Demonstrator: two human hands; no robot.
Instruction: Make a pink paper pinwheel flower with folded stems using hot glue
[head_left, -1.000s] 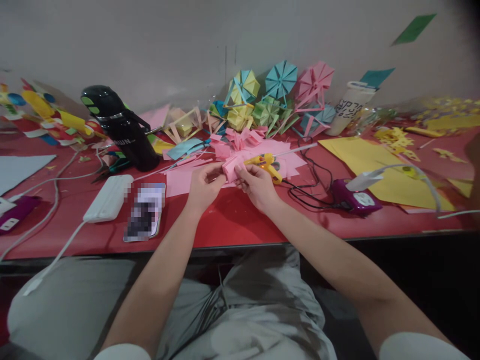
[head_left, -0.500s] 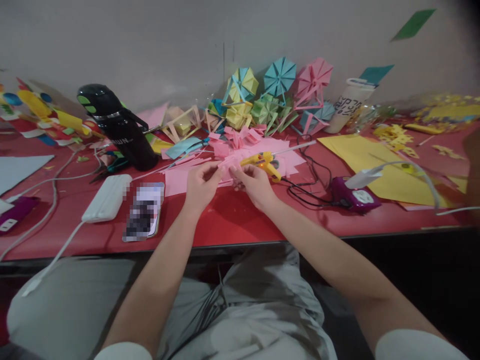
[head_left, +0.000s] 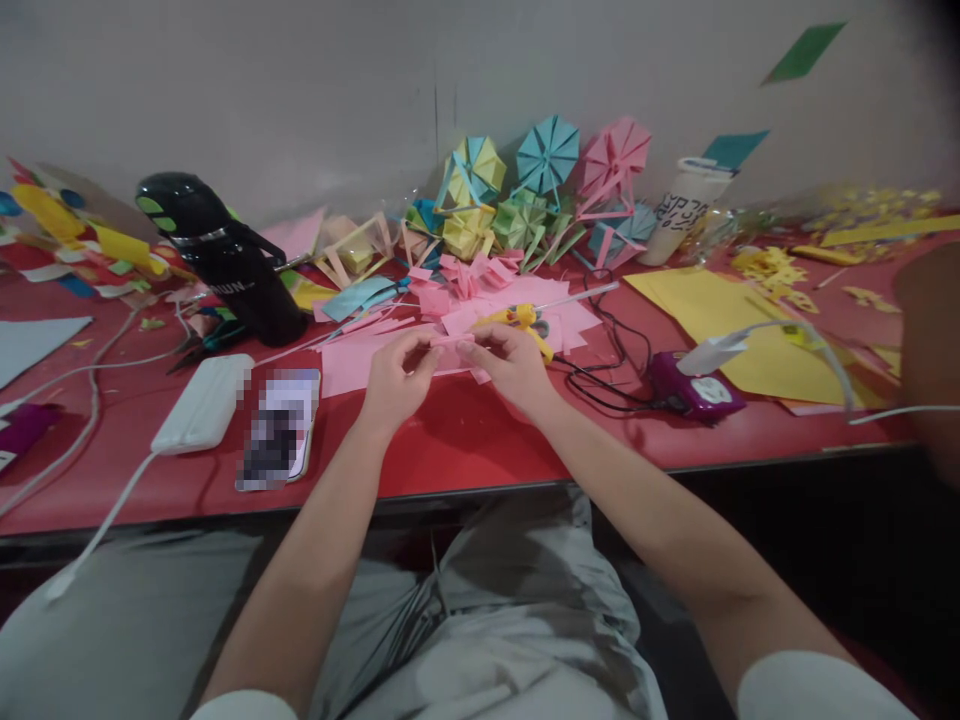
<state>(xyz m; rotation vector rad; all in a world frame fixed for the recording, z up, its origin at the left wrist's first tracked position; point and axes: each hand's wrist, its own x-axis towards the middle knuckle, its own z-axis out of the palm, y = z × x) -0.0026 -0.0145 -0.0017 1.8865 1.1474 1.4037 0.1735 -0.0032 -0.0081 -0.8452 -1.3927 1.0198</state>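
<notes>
Between my two hands is a small piece of pink paper (head_left: 453,345), mostly covered by the fingers. My left hand (head_left: 400,378) pinches its left end between thumb and fingers. On the other end, my right hand (head_left: 511,368) is closed in a like pinch. Just behind the right hand lies a yellow glue gun (head_left: 519,316), partly hidden, a clear glue stick (head_left: 581,298) reaching out to the right. Pink paper sheets (head_left: 349,365) are spread under and behind the hands.
Folded paper Ferris wheels (head_left: 547,155) stand along the wall. A black bottle (head_left: 225,265), a white power bank (head_left: 204,403) and a phone (head_left: 281,430) are on the left. To the right are a purple power socket (head_left: 696,385), yellow paper (head_left: 697,320) and a cup (head_left: 684,212).
My hands have brought the pink paper to a flatter, level hold, fingertips on both ends. The view has shifted slightly right, so the table's things appear a little further left.
</notes>
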